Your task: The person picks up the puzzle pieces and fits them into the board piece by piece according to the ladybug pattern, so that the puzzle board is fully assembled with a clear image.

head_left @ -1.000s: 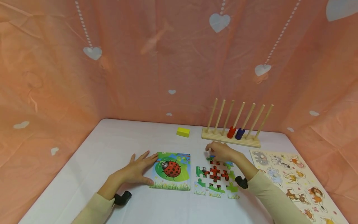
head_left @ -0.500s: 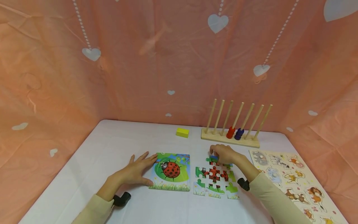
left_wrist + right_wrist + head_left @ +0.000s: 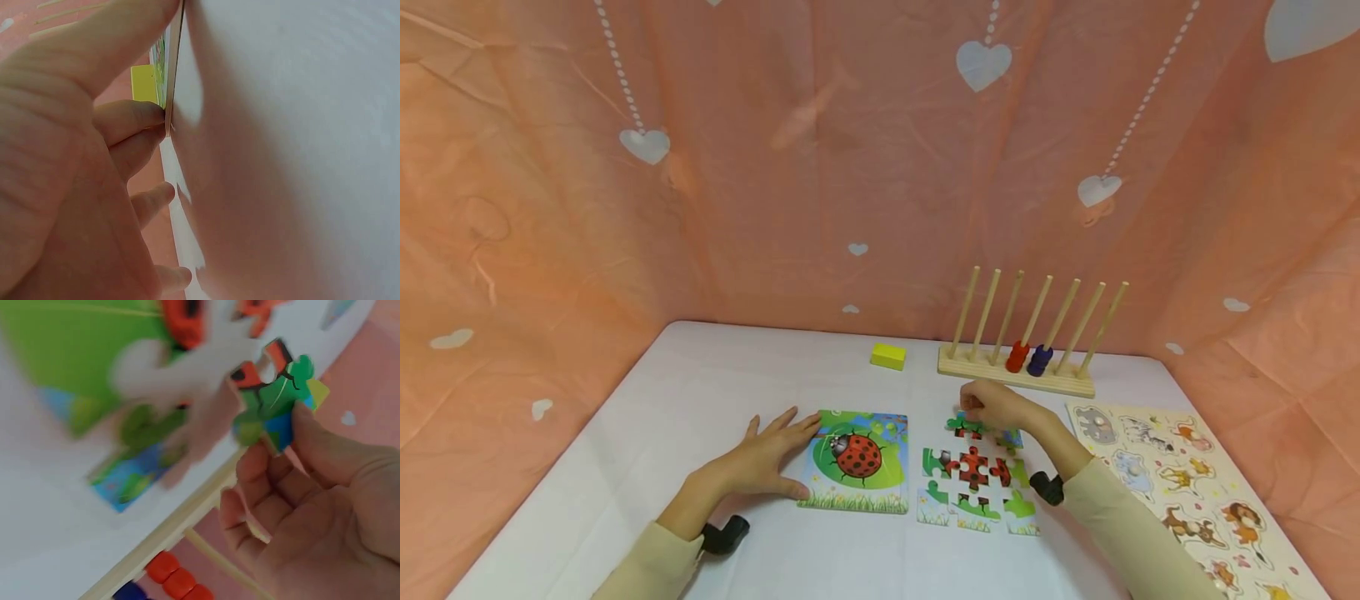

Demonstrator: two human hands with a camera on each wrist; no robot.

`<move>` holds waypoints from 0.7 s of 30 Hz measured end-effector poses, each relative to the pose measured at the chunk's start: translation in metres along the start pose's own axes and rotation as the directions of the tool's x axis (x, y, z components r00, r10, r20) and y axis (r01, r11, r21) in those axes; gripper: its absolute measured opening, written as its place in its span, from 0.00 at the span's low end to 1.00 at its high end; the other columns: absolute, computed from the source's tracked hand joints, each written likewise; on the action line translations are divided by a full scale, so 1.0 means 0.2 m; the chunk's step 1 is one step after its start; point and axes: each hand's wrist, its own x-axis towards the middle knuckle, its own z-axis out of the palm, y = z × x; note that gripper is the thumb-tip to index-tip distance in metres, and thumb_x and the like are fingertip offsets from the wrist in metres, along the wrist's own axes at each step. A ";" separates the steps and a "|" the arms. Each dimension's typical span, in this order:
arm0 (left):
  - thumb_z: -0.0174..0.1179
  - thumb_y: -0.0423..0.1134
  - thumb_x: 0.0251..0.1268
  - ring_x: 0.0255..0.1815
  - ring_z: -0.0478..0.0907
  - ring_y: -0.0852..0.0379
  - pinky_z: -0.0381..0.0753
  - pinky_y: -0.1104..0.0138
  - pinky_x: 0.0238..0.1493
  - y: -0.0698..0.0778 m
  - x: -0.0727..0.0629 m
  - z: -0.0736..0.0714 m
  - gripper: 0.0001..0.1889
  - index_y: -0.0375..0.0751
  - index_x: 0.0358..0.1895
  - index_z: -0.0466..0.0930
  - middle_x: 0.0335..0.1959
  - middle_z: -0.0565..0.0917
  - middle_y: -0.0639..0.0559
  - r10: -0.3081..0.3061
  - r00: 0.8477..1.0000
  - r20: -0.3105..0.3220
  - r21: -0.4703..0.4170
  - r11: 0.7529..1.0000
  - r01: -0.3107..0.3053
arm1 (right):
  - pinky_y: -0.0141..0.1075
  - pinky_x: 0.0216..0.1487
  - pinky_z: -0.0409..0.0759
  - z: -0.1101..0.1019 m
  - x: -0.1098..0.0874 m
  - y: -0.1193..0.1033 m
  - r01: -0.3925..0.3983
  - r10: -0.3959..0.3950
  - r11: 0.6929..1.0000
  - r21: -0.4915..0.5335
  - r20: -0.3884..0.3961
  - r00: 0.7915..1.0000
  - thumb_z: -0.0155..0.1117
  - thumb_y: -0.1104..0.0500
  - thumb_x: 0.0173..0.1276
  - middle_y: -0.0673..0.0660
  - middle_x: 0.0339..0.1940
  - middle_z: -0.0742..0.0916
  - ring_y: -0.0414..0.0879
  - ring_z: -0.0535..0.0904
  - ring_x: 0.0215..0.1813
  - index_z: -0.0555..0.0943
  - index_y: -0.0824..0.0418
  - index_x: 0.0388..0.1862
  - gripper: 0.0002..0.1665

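My left hand lies with fingers spread at the left edge of a square ladybug picture board. In the left wrist view the thumb and fingertips touch the rim of that board. Between thumb and fingers my right hand pinches a jigsaw piece, green and blue with red and black parts. That piece is raised off the table in the right wrist view. Below it, loose ladybug pieces lie slightly apart in rows, around a red centre piece. The hand partly covers the top right corner piece.
A wooden peg stand with red beads and purple beads stands at the back right. Left of it lies a yellow block. An animal puzzle board is on the right. A pink curtain encloses the table.
My right hand has taken the top middle jigsaw piece and shifted it slightly left, away from the top right corner piece. The left hand stays on the picture board.
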 end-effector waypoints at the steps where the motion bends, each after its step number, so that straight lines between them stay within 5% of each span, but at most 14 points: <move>1: 0.75 0.59 0.46 0.78 0.45 0.31 0.33 0.23 0.62 0.00 0.00 0.00 0.53 0.37 0.75 0.64 0.77 0.61 0.42 -0.001 1.000 0.000 0.000 1.000 0.001 | 0.34 0.31 0.68 0.00 0.02 -0.01 0.025 -0.025 0.999 0.028 -0.005 1.000 0.61 0.72 0.68 0.52 0.23 0.75 0.40 0.66 0.27 0.76 0.66 0.31 0.07; 6: 0.75 0.59 0.47 0.78 0.45 0.31 0.33 0.22 0.62 0.01 0.00 0.00 0.53 0.36 0.75 0.64 0.77 0.61 0.42 -0.001 1.000 0.002 0.002 1.000 0.000 | 0.34 0.31 0.68 0.03 0.15 -0.12 0.081 -0.079 0.994 0.080 -0.019 0.997 0.62 0.71 0.69 0.53 0.23 0.75 0.40 0.65 0.26 0.76 0.67 0.32 0.06; 12: 0.75 0.60 0.46 0.78 0.46 0.30 0.34 0.22 0.61 0.00 0.00 0.00 0.54 0.36 0.75 0.63 0.77 0.61 0.41 0.006 1.000 -0.004 0.008 1.000 -0.006 | 0.31 0.31 0.71 0.15 0.33 -0.26 0.098 -0.099 0.995 0.025 0.025 0.995 0.65 0.69 0.68 0.51 0.25 0.79 0.38 0.69 0.27 0.78 0.65 0.33 0.05; 21: 0.74 0.60 0.47 0.78 0.47 0.30 0.34 0.22 0.61 0.00 0.00 0.00 0.53 0.36 0.75 0.63 0.77 0.61 0.41 0.006 1.000 0.000 0.004 1.000 -0.006 | 0.38 0.34 0.75 0.30 0.44 -0.44 0.016 -0.014 0.992 -0.126 0.017 1.000 0.70 0.65 0.65 0.53 0.32 0.83 0.46 0.78 0.33 0.80 0.60 0.42 0.09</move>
